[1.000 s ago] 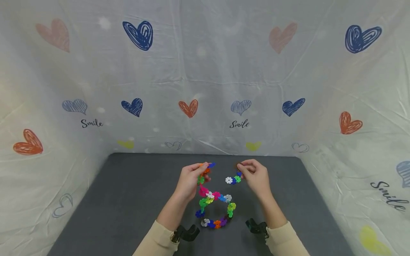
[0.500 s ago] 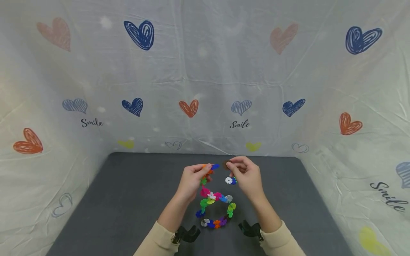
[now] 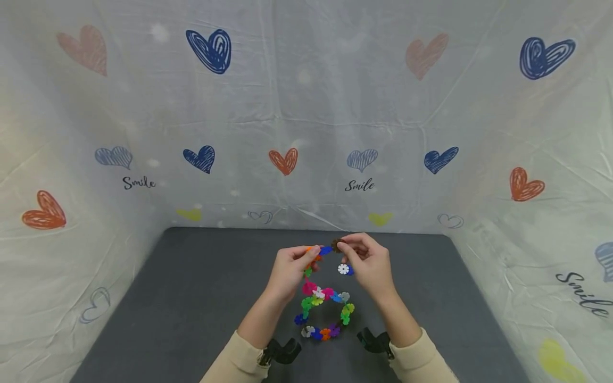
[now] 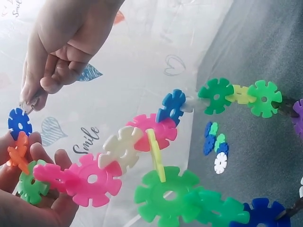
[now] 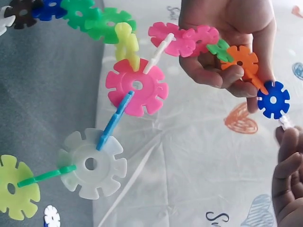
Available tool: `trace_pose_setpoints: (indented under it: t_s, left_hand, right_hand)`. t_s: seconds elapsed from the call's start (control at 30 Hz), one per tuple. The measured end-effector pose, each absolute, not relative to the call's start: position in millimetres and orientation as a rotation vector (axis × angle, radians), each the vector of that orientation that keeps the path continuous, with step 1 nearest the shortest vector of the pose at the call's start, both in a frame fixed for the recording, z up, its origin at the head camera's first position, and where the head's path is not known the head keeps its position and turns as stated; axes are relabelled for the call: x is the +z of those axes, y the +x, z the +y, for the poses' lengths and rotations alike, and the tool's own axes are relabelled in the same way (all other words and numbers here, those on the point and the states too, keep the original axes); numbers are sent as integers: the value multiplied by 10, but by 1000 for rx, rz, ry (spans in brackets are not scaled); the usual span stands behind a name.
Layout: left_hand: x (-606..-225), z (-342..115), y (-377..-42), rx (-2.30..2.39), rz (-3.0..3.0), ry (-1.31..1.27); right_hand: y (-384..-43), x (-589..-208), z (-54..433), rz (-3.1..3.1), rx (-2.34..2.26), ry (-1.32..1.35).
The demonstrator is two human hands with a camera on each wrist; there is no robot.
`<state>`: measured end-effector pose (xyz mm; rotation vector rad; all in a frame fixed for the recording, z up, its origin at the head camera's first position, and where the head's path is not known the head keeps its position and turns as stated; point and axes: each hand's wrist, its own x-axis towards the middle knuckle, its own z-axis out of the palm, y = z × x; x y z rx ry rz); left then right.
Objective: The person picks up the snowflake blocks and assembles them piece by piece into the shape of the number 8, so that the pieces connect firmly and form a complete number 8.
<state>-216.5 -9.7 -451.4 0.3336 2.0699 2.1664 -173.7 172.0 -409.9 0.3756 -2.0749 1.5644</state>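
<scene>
My left hand [image 3: 292, 274] pinches orange snowflake discs [image 5: 240, 57] in a multicoloured chain of interlocking snowflake discs [image 4: 93, 178]. Beyond its fingers, a blue snowflake disc [image 5: 273, 100] sticks out from the chain's end. My right hand [image 3: 369, 266] pinches a small snowflake disc [image 3: 337, 245] between thumb and forefinger, dark brown in the head view and paler in the wrist views. Its edge meets the blue one's edge; I cannot tell whether they are slotted together. Below the hands, the rest of the chain forms a ring [image 3: 307, 304].
A short separate strip of white, blue and green discs [image 4: 220, 162] lies on the dark grey table [image 3: 215, 308], partly behind my right hand in the head view. A white curtain [image 3: 306, 106] printed with hearts surrounds the table. Black wrist mounts [image 3: 282, 351] stick out from the sleeves.
My right hand has moved left with its disc, which now meets the blue one. My left hand has shifted slightly right. The right hand now covers part of the separate strip.
</scene>
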Motion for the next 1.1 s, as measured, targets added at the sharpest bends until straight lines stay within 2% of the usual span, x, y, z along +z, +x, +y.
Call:
trace_pose_setpoints:
  t_s: [0.73, 1.0, 1.1]
  left_hand:
    - [-4529, -82, -2146, 2152, 2086, 344]
    - [-4492, -132, -2208, 2022, 2290, 630]
    - [-4463, -124, -2221, 2028, 2286, 661]
  right_hand:
    - [-1770, -4176, 1667, -1991, 1569, 506]
    - [-1786, -4200, 1680, -2023, 1714, 313]
    - [-1792, -4202, 1680, -2060, 1752, 285]
